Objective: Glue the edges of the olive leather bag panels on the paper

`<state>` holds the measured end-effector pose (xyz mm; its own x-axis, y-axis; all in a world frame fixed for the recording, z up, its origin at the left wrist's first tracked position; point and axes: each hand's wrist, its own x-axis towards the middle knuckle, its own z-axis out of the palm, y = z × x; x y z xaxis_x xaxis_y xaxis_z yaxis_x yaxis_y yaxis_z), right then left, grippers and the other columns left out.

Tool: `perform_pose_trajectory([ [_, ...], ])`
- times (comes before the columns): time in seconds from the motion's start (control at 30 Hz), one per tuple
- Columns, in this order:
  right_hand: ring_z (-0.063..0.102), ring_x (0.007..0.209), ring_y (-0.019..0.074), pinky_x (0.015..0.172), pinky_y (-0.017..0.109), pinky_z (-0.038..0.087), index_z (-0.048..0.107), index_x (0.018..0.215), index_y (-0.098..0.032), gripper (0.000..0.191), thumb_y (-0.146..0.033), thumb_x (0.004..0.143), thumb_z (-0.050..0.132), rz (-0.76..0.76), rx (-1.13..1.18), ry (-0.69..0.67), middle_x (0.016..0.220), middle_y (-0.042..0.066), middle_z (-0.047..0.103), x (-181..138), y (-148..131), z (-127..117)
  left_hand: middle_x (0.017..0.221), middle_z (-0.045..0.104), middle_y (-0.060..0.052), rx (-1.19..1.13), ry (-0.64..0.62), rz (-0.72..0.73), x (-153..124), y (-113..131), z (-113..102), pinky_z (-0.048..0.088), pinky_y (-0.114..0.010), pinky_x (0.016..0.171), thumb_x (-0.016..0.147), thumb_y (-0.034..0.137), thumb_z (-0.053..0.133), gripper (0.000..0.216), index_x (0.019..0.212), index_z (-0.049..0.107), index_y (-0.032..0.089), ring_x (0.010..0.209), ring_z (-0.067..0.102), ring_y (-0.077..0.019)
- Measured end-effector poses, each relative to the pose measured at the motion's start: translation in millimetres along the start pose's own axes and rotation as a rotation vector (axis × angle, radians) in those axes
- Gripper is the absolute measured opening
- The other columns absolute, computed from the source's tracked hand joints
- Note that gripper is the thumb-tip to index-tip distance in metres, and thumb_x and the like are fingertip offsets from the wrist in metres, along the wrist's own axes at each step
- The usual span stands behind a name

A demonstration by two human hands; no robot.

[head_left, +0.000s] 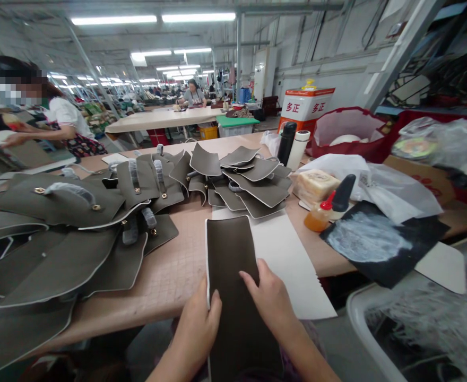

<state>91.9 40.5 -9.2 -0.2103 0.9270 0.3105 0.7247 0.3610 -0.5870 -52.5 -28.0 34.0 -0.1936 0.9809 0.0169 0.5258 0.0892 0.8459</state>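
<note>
A long dark olive leather panel [231,254] with a white edge lies across the near edge of the table [178,265], partly on a white sheet [293,265]. My left hand [199,323] grips the panel's left edge, thumb on top. My right hand [271,300] rests flat on the panel's right side with its fingers stretched out. A heap of cut leather pieces [241,175] lies just beyond the panel.
Larger leather parts with straps and studs [66,223] cover the left of the table. At right are an orange glue bottle [319,215], a black smeared sheet [377,241], plastic bags [377,180], two flasks [291,146] and a red bag [348,132]. A person [54,116] works at far left.
</note>
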Motion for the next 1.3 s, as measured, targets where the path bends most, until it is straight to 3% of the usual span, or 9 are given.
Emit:
perform_pose_trajectory([
  [0.23,0.037,0.046,0.0113,0.046,0.023,0.027,0.033,0.059,-0.022,0.037,-0.044,0.089,0.031,0.083,0.226,-0.042,0.049,-0.005,0.038,11,5,-12,0.114,0.058,-0.013,-0.063,0.024,-0.040,0,-1,-3,0.039,-0.037,0.095,0.082,0.027,0.036,0.039,0.116,0.049,0.011,0.109,0.051,-0.0236],
  [0.4,0.033,0.048,0.0097,0.047,0.022,0.026,0.034,0.061,-0.021,0.035,-0.045,0.084,0.041,0.104,0.259,-0.003,0.052,-0.007,0.036,22,7,-18,0.113,0.059,-0.013,-0.137,0.034,-0.089,-2,0,-5,0.038,-0.039,0.096,0.080,0.031,0.041,0.042,0.114,0.051,0.010,0.107,0.052,-0.0253],
  [0.63,0.034,0.048,0.0100,0.049,0.023,0.026,0.035,0.059,-0.021,0.037,-0.041,0.089,0.030,0.085,0.356,0.027,0.051,-0.006,0.033,31,1,-21,0.105,0.064,-0.010,-0.250,0.092,-0.139,-7,7,-9,0.042,-0.038,0.092,0.074,0.034,0.051,0.037,0.104,0.059,0.014,0.104,0.054,-0.0278],
  [0.83,0.027,0.049,0.0105,0.051,0.025,0.022,0.032,0.056,-0.020,0.037,-0.045,0.080,0.046,0.167,0.431,0.047,0.050,-0.006,0.029,53,4,-18,0.109,0.062,-0.011,-0.219,0.037,-0.130,-7,0,-4,0.039,-0.038,0.094,0.076,0.034,0.047,0.039,0.108,0.056,0.012,0.105,0.053,-0.0265],
  [0.93,0.033,0.049,0.0109,0.049,0.024,0.027,0.036,0.055,-0.020,0.040,-0.047,0.083,0.037,0.184,0.561,-0.021,0.050,-0.005,0.034,53,9,-17,0.107,0.062,-0.011,-0.220,0.067,-0.130,-4,-4,-6,0.039,-0.037,0.093,0.075,0.033,0.048,0.038,0.106,0.056,0.012,0.101,0.055,-0.0265],
  [1.1,0.049,0.053,0.0147,0.047,0.024,0.037,0.050,0.073,-0.017,0.046,-0.051,0.087,0.023,0.266,0.875,-0.332,0.058,0.001,0.051,27,7,-29,0.104,0.064,-0.010,-0.372,0.141,-0.237,4,-7,-16,0.042,-0.037,0.089,0.073,0.032,0.053,0.037,0.102,0.056,0.011,0.100,0.056,-0.0275],
  [1.17,0.049,0.056,0.0148,0.050,0.024,0.038,0.050,0.069,-0.017,0.044,-0.051,0.086,0.027,0.256,0.844,-0.333,0.059,0.001,0.050,14,4,-35,0.101,0.065,-0.009,-0.441,0.144,-0.264,7,-9,-18,0.043,-0.037,0.089,0.072,0.032,0.054,0.038,0.104,0.054,0.011,0.102,0.055,-0.0278],
  [1.3,0.043,0.054,0.0124,0.051,0.023,0.034,0.046,0.063,-0.019,0.040,-0.045,0.088,0.029,0.138,0.510,-0.214,0.056,-0.002,0.045,-2,-3,-38,0.096,0.066,-0.009,-0.489,0.131,-0.294,10,-12,-16,0.045,-0.037,0.085,0.073,0.033,0.055,0.041,0.107,0.052,0.011,0.102,0.056,-0.0282],
])
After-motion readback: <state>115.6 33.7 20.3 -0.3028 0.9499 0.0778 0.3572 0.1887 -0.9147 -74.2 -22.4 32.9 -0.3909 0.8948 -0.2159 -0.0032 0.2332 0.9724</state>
